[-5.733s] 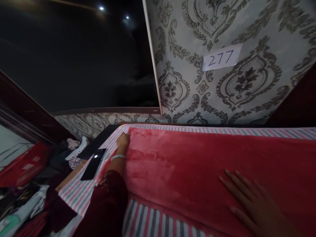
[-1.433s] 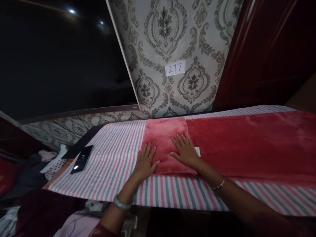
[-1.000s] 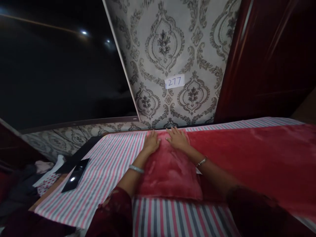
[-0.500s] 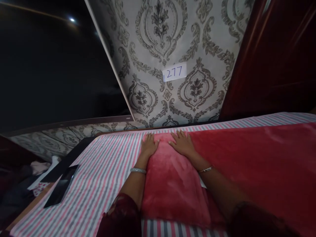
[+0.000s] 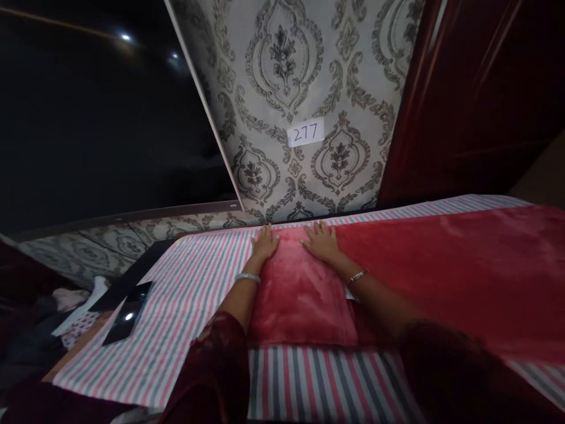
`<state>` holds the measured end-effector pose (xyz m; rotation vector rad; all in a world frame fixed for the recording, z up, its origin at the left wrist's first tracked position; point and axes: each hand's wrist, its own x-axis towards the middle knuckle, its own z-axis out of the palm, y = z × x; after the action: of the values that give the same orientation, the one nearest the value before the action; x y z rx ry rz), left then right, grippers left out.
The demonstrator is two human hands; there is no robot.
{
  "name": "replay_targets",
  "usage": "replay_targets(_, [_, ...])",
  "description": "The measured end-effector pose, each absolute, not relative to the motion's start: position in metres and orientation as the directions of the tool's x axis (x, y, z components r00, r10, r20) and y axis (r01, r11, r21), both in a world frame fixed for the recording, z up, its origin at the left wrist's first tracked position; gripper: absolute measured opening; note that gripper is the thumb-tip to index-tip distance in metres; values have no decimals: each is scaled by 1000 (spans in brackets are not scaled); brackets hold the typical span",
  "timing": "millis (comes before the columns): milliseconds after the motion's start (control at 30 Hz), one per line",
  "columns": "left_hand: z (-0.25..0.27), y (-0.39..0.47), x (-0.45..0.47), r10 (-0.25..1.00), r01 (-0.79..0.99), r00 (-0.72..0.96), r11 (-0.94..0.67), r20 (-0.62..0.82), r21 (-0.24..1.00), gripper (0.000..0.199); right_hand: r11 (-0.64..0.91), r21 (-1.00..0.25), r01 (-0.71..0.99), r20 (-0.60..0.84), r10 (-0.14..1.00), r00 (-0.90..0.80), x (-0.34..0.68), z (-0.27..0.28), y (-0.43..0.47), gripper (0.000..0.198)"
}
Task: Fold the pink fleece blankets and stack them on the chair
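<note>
A red plush blanket lies spread over a striped cloth, with its left end folded over on itself. My left hand rests flat on the far left corner of the folded part, fingers stretched toward the wall. Just to its right, my right hand presses flat on the same fold near the far edge, fingers spread. Neither hand grasps anything. A small white patch, perhaps a label, shows beside my right wrist, partly hidden by the forearm.
A dark phone lies on the striped cloth at the left. A large black screen hangs on the wall at upper left. Behind the table are patterned wallpaper with a paper marked 277 and a dark red wooden panel. Clothes lie at far left.
The view has shifted, so the near edge of the blanket and more striped cloth show. Both hands stay flat on the far part of the fold.
</note>
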<state>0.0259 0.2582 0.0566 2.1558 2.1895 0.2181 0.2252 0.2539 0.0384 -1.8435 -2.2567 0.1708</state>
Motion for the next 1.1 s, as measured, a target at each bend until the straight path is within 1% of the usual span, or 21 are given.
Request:
replay_targets(100, [62, 232, 25, 995, 990, 47, -58, 90, 130, 61, 279, -228, 933, 129, 958, -255, 212, 45, 222, 63])
replay_targets(200, [49, 201, 26, 989, 983, 137, -142, 50, 114, 56, 371, -216, 903, 114, 928, -354, 200, 35, 194, 60])
replay_targets(300, [30, 182, 27, 979, 977, 199, -203, 51, 65, 55, 384, -201, 901, 106, 923, -370, 197, 22, 180, 60])
replay_targets(367, [22, 179, 27, 975, 977, 210, -213, 74, 25, 56, 394, -187, 900, 123, 918, -376, 200, 16, 179, 60])
replay_targets(433, [19, 180, 27, 975, 978, 206, -207, 82, 12, 56, 401, -163, 901, 125, 915, -385, 208, 14, 182, 61])
replay_targets(567, [21, 183, 27, 976, 978, 203, -207, 77, 37, 57, 378, -129, 917, 92, 925, -368, 234, 11, 188, 65])
replay_targets(767, [22, 183, 29, 976, 978, 199, -204, 86, 45, 56, 278, -140, 950, -17, 959, -283, 268, 22, 176, 64])
replay_targets(833, [27, 181, 31, 975, 976, 205, -210, 85, 58, 56, 270, -147, 952, -8, 962, -274, 263, 31, 162, 68])
replay_targets(900, [36, 175, 33, 974, 973, 210, -216, 82, 78, 55, 311, -166, 936, 34, 950, -310, 248, 38, 142, 74])
replay_targets(967, [44, 161, 34, 973, 970, 217, -224, 85, 90, 52, 393, -191, 899, 78, 919, -386, 230, 39, 121, 78])
replay_targets(1033, [47, 142, 34, 965, 964, 243, -251, 100, 84, 51, 461, -207, 863, 95, 887, -451, 217, 33, 104, 80])
replay_targets(1100, [42, 122, 31, 956, 958, 273, -281, 106, 60, 51, 489, -206, 848, 91, 872, -481, 211, 24, 94, 79])
